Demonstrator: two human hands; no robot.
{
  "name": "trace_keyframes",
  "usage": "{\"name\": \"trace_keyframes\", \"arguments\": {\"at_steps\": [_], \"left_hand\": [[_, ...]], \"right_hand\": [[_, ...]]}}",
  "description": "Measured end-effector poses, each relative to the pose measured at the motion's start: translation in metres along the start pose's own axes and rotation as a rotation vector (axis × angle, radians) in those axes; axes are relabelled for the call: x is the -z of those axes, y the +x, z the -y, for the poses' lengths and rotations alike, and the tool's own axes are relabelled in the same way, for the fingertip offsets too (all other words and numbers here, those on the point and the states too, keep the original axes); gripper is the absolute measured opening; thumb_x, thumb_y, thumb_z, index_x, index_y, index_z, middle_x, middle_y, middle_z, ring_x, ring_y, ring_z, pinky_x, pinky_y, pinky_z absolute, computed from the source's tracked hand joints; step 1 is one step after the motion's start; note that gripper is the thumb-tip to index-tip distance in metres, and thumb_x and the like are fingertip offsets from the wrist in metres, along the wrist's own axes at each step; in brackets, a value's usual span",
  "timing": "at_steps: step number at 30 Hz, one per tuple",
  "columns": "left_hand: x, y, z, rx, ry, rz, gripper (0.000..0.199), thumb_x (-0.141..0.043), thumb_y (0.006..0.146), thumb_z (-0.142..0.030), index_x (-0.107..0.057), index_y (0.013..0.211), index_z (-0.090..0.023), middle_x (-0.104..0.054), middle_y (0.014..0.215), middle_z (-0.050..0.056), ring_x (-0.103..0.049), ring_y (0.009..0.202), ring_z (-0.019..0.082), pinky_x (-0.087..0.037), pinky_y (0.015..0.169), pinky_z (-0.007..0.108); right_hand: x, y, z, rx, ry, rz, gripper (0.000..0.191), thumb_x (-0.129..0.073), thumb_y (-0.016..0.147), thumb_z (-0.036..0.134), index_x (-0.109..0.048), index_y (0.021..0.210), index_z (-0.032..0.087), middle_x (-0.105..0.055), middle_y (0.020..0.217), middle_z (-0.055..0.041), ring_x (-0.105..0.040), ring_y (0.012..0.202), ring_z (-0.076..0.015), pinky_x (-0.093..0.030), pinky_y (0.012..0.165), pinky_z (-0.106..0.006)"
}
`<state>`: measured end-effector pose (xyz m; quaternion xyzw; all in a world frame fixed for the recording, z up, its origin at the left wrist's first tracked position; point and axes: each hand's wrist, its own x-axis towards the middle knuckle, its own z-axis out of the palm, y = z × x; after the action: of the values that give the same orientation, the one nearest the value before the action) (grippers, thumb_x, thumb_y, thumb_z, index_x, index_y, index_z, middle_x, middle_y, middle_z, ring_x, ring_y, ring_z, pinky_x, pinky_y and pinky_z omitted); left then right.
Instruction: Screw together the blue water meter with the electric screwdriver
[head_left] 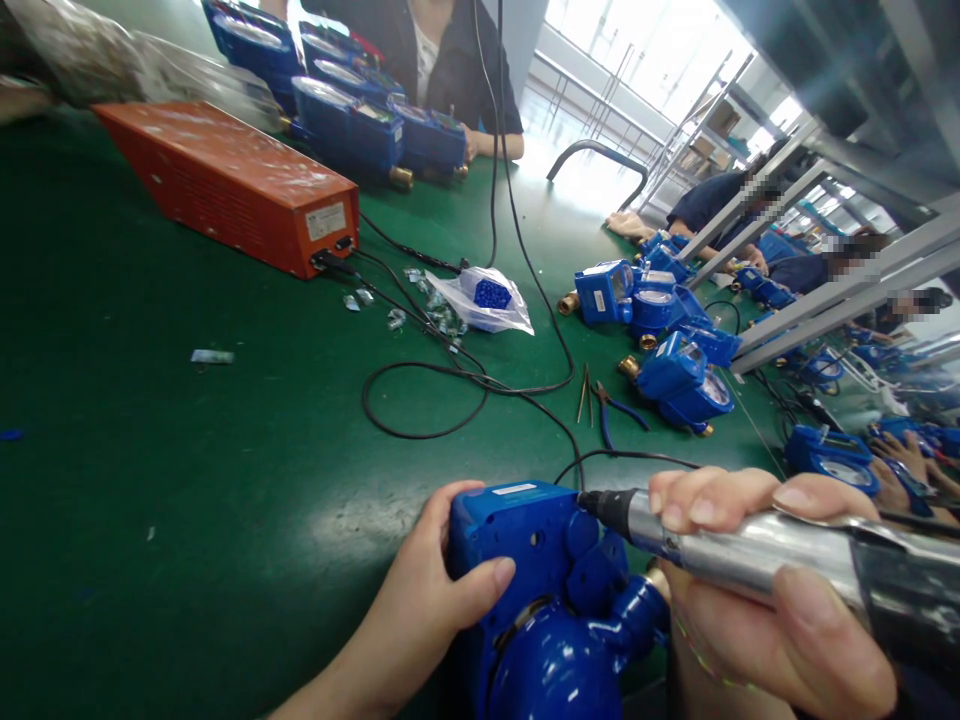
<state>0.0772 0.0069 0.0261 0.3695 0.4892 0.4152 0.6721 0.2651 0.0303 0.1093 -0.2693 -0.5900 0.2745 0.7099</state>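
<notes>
"In the head view, what is held by the left hand (427, 590)?"
"The nearest blue water meter (544, 565); its edge is pinched between thumb and fingers, at the green table's (262, 480) near side."
"By the right hand (780, 645)?"
"A silver electric screwdriver (742, 550) is clasped, its tip positioned at the meter's upper corner."

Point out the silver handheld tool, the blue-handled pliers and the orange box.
Silver handheld tool (750, 553): head view, on its metal barrel.
Blue-handled pliers (605, 401): head view, near the pivot.
Orange box (240, 212): head view, on its long side face.
</notes>
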Motion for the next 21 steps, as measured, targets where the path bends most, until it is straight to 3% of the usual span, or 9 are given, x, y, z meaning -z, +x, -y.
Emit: {"name": "trace_keyframes", "arguments": {"at_steps": [16, 21], "left_hand": [[0.004, 0.006, 0.014, -0.081, 0.036, -0.019, 0.073, -0.072, 0.066, -0.052, -0.039, 0.123, -0.021, -0.057, 0.117, 0.013, -0.056, 0.105, 0.035, -0.046, 0.09, 0.048], [0.004, 0.005, 0.019, -0.091, 0.034, -0.047, 0.073, -0.073, 0.066, -0.052, -0.041, 0.124, -0.02, -0.057, 0.118, 0.012, -0.056, 0.107, 0.035, -0.047, 0.087, 0.045]], "right_hand": [[-0.004, 0.001, 0.007, -0.015, 0.001, -0.008, 0.028, -0.056, 0.076, 0.03, -0.045, 0.101, 0.023, -0.058, 0.072, 0.0011, -0.055, 0.063, -0.0185, -0.047, 0.063, -0.039], [0.004, 0.0, 0.028, -0.003, -0.154, -0.061, 0.03, -0.05, 0.081, 0.04, -0.044, 0.108, 0.026, -0.05, 0.069, 0.0009, -0.05, 0.058, -0.0173, -0.046, 0.064, -0.04]]}}
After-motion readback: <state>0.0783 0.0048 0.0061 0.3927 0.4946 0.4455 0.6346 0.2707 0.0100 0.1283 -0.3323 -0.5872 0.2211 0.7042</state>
